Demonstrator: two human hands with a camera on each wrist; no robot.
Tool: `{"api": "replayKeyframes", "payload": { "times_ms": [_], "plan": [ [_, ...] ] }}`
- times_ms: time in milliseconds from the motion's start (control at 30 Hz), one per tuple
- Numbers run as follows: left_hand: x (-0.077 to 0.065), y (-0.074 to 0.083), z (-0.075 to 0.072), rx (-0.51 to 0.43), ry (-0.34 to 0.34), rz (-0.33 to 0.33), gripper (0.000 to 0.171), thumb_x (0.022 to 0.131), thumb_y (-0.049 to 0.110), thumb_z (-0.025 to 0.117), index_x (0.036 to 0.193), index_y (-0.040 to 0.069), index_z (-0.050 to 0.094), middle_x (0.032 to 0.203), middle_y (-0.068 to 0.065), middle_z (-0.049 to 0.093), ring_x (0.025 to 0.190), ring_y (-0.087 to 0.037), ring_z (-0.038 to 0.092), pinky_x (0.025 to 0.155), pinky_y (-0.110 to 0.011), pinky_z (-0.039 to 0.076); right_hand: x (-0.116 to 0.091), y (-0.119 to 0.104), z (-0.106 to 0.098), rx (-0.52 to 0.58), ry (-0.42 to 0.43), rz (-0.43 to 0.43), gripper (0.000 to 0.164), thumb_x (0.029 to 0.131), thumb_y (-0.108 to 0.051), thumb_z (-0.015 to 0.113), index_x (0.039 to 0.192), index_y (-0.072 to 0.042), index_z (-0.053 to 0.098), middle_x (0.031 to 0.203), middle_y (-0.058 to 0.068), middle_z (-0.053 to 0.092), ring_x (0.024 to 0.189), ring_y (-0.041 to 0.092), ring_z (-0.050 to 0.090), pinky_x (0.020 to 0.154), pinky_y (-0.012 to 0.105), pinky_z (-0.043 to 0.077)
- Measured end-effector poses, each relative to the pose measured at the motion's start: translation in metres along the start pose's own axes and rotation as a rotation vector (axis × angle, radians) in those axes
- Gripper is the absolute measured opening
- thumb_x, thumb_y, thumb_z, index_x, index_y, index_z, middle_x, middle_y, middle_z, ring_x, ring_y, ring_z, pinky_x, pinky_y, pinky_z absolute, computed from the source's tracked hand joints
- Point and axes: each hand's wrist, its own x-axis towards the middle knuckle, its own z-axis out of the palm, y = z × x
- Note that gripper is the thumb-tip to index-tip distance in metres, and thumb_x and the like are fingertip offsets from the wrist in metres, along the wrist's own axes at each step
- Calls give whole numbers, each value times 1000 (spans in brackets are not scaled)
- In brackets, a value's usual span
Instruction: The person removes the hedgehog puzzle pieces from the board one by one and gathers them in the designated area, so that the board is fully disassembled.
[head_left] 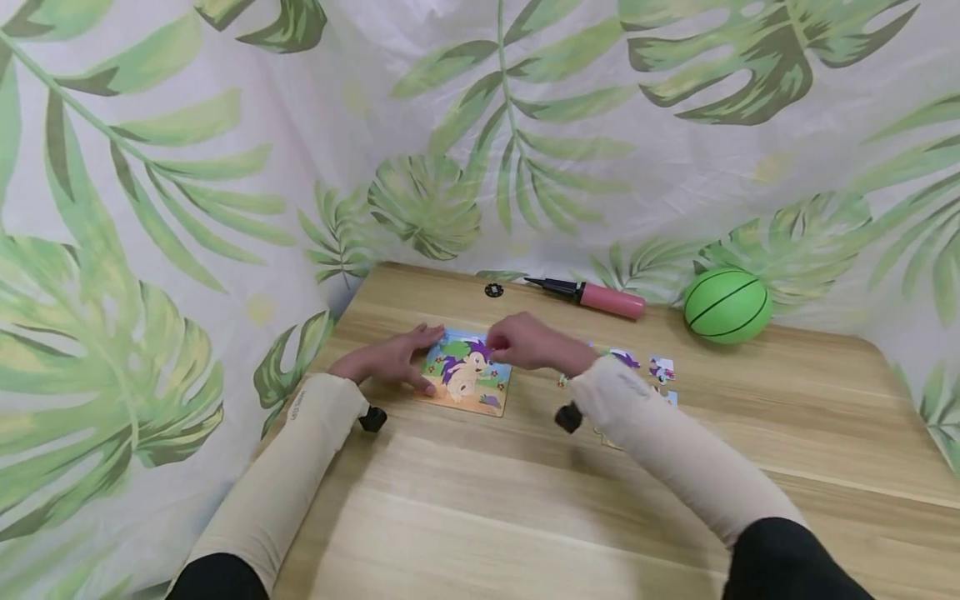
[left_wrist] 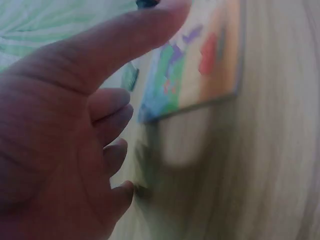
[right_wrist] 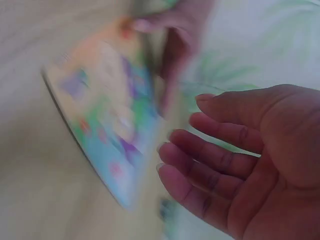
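A small picture board (head_left: 470,379) with a purple-spined hedgehog on it lies on the wooden table, left of centre. My left hand (head_left: 393,358) is at its left side, thumb at the lower left edge and fingers by the upper left corner. Above the board's upper right part is my right hand (head_left: 522,340). Its fingers (right_wrist: 210,185) are loosely bent with nothing between them in the right wrist view, where the board (right_wrist: 107,115) is blurred. Loose jigsaw pieces (head_left: 662,368) lie right of the board, partly hidden by my right forearm.
A pink and black hand pump (head_left: 611,301) lies along the table's back edge, with a small black disc (head_left: 493,290) to its left. Behind the pieces sits a green ball (head_left: 727,306). Leaf-printed cloth (head_left: 555,167) hangs around the back and left side.
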Motion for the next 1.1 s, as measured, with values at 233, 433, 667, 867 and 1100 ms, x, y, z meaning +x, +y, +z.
{"api": "replayKeyframes", "payload": {
  "times_ms": [233,433,667,867,1100],
  "plan": [
    [6,-11,4,-12,-27,18,120,73,44,88,163,20,13,170,-18,1,157,-40,-3,125,-64,8,54,-28,56,-25,-29,8,35,96,-16,66,129,-2,64,125,11,70,117,26,65,104,39,51],
    [9,-14,9,-15,-19,35,119,73,45,87,163,20,12,170,-16,3,156,-43,-4,123,-68,5,69,-39,80,-35,28,94,41,93,-22,71,129,-3,63,128,11,67,119,23,61,105,35,49],
    [11,-12,15,1,-27,26,118,74,47,85,163,20,11,171,-9,8,157,-40,-6,124,-64,0,73,-42,91,51,15,176,40,89,-30,76,120,-5,68,119,9,68,115,22,58,101,34,50],
    [11,-12,14,13,-29,83,117,77,41,86,162,11,11,171,-10,10,157,-41,-6,125,-63,-2,77,-35,91,207,53,209,25,87,-17,78,109,-7,74,109,6,74,103,18,65,89,27,55],
    [4,-17,10,-17,-3,49,117,76,43,86,162,14,12,171,-11,5,157,-41,-7,124,-65,1,60,-13,65,531,85,215,9,90,-4,72,98,-4,76,92,10,77,74,17,74,67,25,60]
  ]
}}
